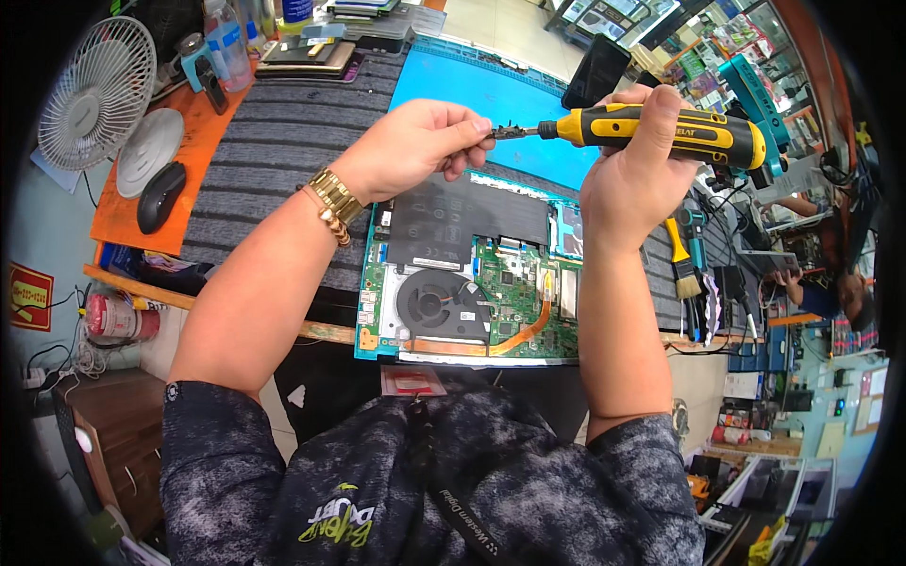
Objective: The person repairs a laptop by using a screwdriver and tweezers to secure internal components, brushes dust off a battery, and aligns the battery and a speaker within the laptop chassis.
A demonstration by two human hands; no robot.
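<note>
My right hand (pixel 640 170) is closed round a yellow and black electric screwdriver (pixel 679 135), held level with its tip to the left. Small dark pieces that look like screws (pixel 510 132) cluster along the bit. At the far end of that cluster my left hand (pixel 425 141) pinches with thumb and fingertips; exactly what lies between them is too small to tell. Below both hands sits an opened laptop base (pixel 377 321), showing its black battery (pixel 444 222), a round fan (pixel 442 304), a copper heat pipe (pixel 528 332) and a green circuit board (pixel 505 278).
A blue mat (pixel 453 80) lies behind the laptop on a grey striped cloth (pixel 236 189). To the left are a mouse (pixel 161 198), a fan (pixel 97 92) and a bottle (pixel 225 47). Rightward lie a black phone (pixel 596 73) and a yellow-handled brush (pixel 681 255). Another person (pixel 821 283) is far right.
</note>
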